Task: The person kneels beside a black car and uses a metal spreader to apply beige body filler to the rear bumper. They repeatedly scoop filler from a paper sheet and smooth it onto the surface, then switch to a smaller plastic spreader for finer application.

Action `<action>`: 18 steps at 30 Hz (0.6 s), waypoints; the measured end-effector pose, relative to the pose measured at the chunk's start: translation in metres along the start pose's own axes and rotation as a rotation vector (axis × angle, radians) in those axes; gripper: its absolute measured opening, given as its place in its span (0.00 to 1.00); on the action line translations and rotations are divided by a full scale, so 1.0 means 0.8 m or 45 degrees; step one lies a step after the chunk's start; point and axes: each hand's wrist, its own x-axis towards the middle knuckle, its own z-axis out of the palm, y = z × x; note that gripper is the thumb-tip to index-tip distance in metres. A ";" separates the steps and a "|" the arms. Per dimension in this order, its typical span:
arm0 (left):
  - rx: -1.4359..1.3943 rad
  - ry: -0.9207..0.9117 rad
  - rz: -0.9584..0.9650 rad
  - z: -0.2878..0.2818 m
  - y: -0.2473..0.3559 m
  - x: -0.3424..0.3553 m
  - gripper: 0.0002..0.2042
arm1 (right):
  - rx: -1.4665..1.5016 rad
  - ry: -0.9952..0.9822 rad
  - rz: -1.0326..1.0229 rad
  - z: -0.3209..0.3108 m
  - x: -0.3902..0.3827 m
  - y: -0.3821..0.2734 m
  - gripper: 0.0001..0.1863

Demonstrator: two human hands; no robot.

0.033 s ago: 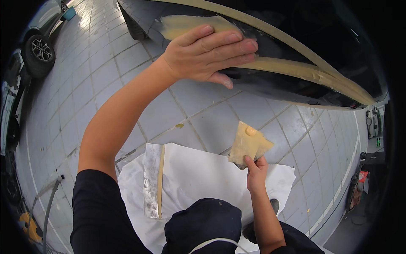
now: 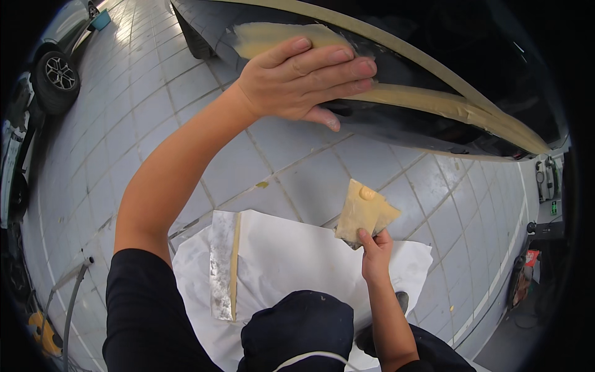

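While pinching the card (image 2: 359, 214) by its lower edge in the right hand (image 2: 376, 253), with thumb on top, holds the left hand (image 2: 307, 77) out over part of the yellow patch (image 2: 269, 38) on the black panel (image 2: 403, 68), with fingers straight, nearly together. Cannot tell whether pressing. Has the card above the white sheet's (image 2: 291, 260) far edge.

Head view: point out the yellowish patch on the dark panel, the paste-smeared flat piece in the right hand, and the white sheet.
Yellowish patch (image 2: 273, 36): head view, its uncovered upper part.
Paste-smeared flat piece (image 2: 361, 212): head view, middle of its broad face.
White sheet (image 2: 294, 254): head view, its bare middle.
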 end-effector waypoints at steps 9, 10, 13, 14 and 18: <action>-0.082 -0.086 -0.168 -0.009 -0.004 -0.097 0.39 | 0.048 0.081 -0.044 -0.006 0.001 -0.007 0.16; -0.130 -0.153 -0.185 -0.011 -0.007 -0.094 0.42 | 0.054 0.083 -0.049 -0.005 0.001 -0.006 0.16; -0.100 -0.245 -0.127 -0.019 -0.009 -0.063 0.52 | 0.051 0.028 -0.053 -0.003 0.001 -0.004 0.16; -0.086 -0.162 -0.141 -0.013 -0.007 -0.047 0.52 | 0.027 0.007 -0.030 -0.002 0.001 -0.002 0.16; -0.179 0.138 -0.319 0.013 0.010 -0.015 0.42 | 0.014 -0.016 0.015 0.001 0.002 0.005 0.16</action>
